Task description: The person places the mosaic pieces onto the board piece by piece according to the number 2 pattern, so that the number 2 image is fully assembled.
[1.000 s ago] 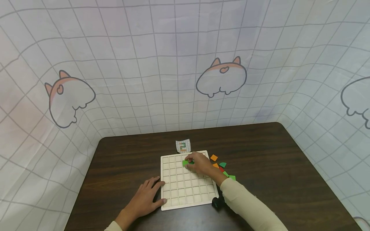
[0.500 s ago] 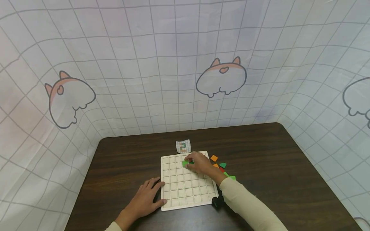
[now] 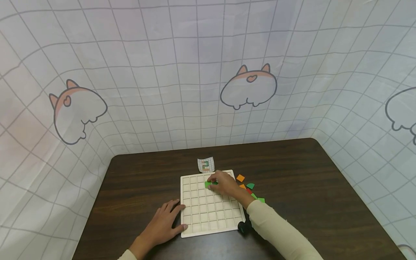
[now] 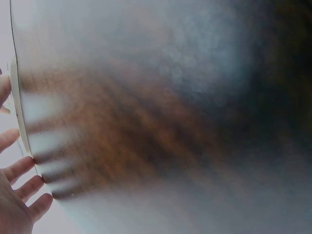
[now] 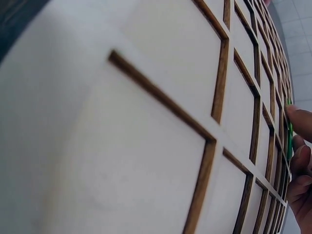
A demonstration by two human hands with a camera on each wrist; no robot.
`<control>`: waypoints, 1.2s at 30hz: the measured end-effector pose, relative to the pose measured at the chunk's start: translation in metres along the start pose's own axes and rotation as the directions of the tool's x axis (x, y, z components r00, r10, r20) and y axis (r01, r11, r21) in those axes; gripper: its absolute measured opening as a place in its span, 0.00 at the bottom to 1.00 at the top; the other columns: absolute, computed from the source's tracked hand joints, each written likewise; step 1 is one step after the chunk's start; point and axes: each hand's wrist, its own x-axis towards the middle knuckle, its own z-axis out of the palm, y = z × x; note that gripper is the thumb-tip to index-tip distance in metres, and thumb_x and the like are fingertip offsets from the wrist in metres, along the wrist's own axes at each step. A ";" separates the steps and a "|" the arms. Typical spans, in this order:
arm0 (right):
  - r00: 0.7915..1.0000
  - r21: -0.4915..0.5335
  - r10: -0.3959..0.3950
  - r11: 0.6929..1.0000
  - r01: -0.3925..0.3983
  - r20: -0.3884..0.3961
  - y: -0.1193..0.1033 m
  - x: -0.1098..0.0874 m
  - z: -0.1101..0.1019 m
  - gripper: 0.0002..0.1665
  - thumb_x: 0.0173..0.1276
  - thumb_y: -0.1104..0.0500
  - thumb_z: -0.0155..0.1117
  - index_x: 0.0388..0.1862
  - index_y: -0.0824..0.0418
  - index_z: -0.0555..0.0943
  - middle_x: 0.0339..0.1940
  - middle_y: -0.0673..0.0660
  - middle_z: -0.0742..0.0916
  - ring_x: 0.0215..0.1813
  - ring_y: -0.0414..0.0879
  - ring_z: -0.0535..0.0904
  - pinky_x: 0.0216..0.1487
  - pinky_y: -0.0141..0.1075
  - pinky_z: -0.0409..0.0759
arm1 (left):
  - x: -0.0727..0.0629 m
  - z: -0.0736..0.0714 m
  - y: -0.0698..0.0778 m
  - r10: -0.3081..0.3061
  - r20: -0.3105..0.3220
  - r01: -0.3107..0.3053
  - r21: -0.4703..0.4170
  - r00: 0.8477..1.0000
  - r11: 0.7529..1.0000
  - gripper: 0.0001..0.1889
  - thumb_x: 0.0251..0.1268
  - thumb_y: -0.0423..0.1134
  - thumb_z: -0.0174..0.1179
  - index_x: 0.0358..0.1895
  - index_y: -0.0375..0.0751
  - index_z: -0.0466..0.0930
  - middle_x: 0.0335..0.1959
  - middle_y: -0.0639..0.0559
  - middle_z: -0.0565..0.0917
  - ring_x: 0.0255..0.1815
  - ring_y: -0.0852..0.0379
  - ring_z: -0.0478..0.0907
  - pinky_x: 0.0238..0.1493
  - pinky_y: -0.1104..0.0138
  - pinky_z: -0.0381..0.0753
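A cream grid board (image 3: pixel 208 216) lies on the dark wooden table. My left hand (image 3: pixel 162 222) rests at its left edge, fingers spread and relaxed, thumb and index finger touching the rim. Over the far right part of the board, my right hand (image 3: pixel 224 184) pinches a dark green tile (image 3: pixel 215 182) between thumb and fingers, low against the cells. Beside it a light green square tile (image 3: pixel 208 185) sits in the grid, partly behind the fingertips. The right wrist view shows thumb and fingers at a thin green edge (image 5: pixel 289 141); the rest is hidden.
Loose tiles lie right of the board: an orange square (image 3: pixel 240 177), a green quarter-round piece (image 3: pixel 250 186), a red piece (image 3: pixel 249 191) and a light green piece (image 3: pixel 261 199). A patterned paper card (image 3: pixel 206 165) lies behind the board. A dark round object (image 3: pixel 243 228) is near its front right corner.
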 end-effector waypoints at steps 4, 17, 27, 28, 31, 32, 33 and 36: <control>1.000 -0.007 -0.007 1.000 0.007 -0.006 -0.001 0.001 -0.001 0.15 0.68 0.53 0.71 0.51 0.54 0.87 0.41 0.50 0.82 0.41 0.42 0.77 0.41 0.38 0.76 | 0.001 0.000 -0.001 -0.003 0.001 0.003 -0.002 1.000 1.000 0.36 0.65 0.67 0.59 0.71 0.53 0.70 0.75 0.43 0.66 0.74 0.37 0.64 0.64 0.38 0.67; 1.000 -0.001 -0.007 1.000 0.007 -0.011 -0.001 0.001 -0.007 0.19 0.67 0.49 0.71 0.54 0.55 0.86 0.43 0.51 0.83 0.44 0.43 0.79 0.42 0.39 0.77 | 0.003 -0.003 -0.004 0.004 -0.002 -0.004 0.007 1.000 1.000 0.36 0.65 0.67 0.59 0.71 0.54 0.70 0.75 0.44 0.66 0.74 0.38 0.64 0.64 0.38 0.67; 0.998 0.087 -0.006 0.996 0.011 -0.067 0.016 -0.014 -0.022 0.19 0.69 0.52 0.70 0.55 0.60 0.84 0.43 0.53 0.84 0.42 0.45 0.80 0.40 0.39 0.77 | 0.002 -0.002 -0.005 0.005 0.008 -0.005 -0.001 1.000 1.000 0.37 0.65 0.68 0.57 0.71 0.53 0.70 0.75 0.43 0.65 0.74 0.37 0.63 0.64 0.37 0.67; 0.997 0.087 -0.004 0.996 0.011 -0.075 0.018 -0.016 -0.024 0.19 0.69 0.52 0.70 0.55 0.59 0.84 0.42 0.52 0.84 0.42 0.45 0.80 0.39 0.38 0.77 | 0.003 -0.001 -0.005 0.004 0.008 -0.004 0.004 1.000 1.000 0.37 0.65 0.69 0.57 0.71 0.53 0.70 0.75 0.44 0.66 0.74 0.38 0.63 0.64 0.38 0.67; 0.996 0.094 0.012 0.996 -0.004 -0.087 0.026 -0.020 -0.031 0.18 0.70 0.52 0.69 0.54 0.59 0.85 0.41 0.51 0.84 0.40 0.43 0.78 0.37 0.36 0.75 | 0.003 -0.001 -0.006 0.003 0.008 -0.003 0.007 1.000 1.000 0.37 0.65 0.70 0.56 0.71 0.53 0.70 0.75 0.44 0.66 0.74 0.38 0.64 0.64 0.38 0.67; 0.996 0.095 0.014 0.995 -0.005 -0.089 0.028 -0.022 -0.034 0.18 0.70 0.52 0.68 0.54 0.59 0.85 0.41 0.51 0.84 0.39 0.42 0.77 0.37 0.36 0.75 | 0.003 -0.001 -0.006 0.004 0.009 -0.004 0.009 1.000 1.000 0.37 0.65 0.70 0.56 0.71 0.53 0.70 0.75 0.44 0.66 0.74 0.38 0.64 0.63 0.38 0.67; 0.996 0.094 0.016 0.996 -0.008 -0.089 0.031 -0.023 -0.036 0.18 0.70 0.52 0.68 0.54 0.60 0.85 0.41 0.51 0.83 0.37 0.42 0.77 0.36 0.36 0.74 | 0.003 -0.001 -0.006 0.005 0.009 -0.005 0.011 1.000 1.000 0.37 0.65 0.70 0.57 0.71 0.53 0.70 0.75 0.44 0.66 0.73 0.39 0.64 0.63 0.38 0.68; 0.995 0.089 0.028 0.996 -0.020 -0.094 0.040 -0.027 -0.044 0.18 0.71 0.52 0.67 0.55 0.60 0.84 0.42 0.52 0.83 0.34 0.40 0.75 0.36 0.35 0.75 | 0.003 -0.001 -0.007 0.008 0.008 -0.008 0.010 1.000 1.000 0.37 0.65 0.69 0.57 0.71 0.53 0.70 0.75 0.44 0.66 0.73 0.39 0.65 0.63 0.38 0.68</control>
